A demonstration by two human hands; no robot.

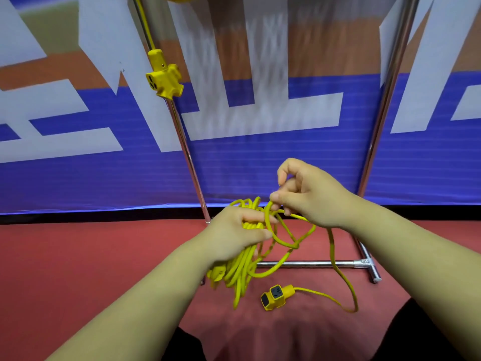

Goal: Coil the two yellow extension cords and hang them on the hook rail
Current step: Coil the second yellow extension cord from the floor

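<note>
Two yellow cords are in view. At the left, behind everything, stands a blue banner [78, 178] with big white shapes. They look like parts of letters, but the frame cuts them and I cannot read any word.

The hanging cord [144, 24] comes down from the top edge along the left pole [182, 136], and its upper socket [164, 76] dangles in the air against this pole. What it hangs from is outside the frame.

There are two hands. The left hand [234, 235] has its fingers curled round the second cord [242, 269] and grips the bundle of many loops at its top; the loops droop below the hand, above the red floor [78, 256]. Just to the right, the right hand [312, 196] pinches one strand of the same cord between thumb and fingers, close to the left fingertips. From there a loose tail goes down, bends on the floor and ends in the lower socket [276, 296], which lies flat on the floor. So two socket blocks are counted, each with dark outlets; no label can be read on them.

Behind the coil one base bar [307, 263] lies on the floor, and the right pole [387, 95], the second of two, rises at the right.
</note>
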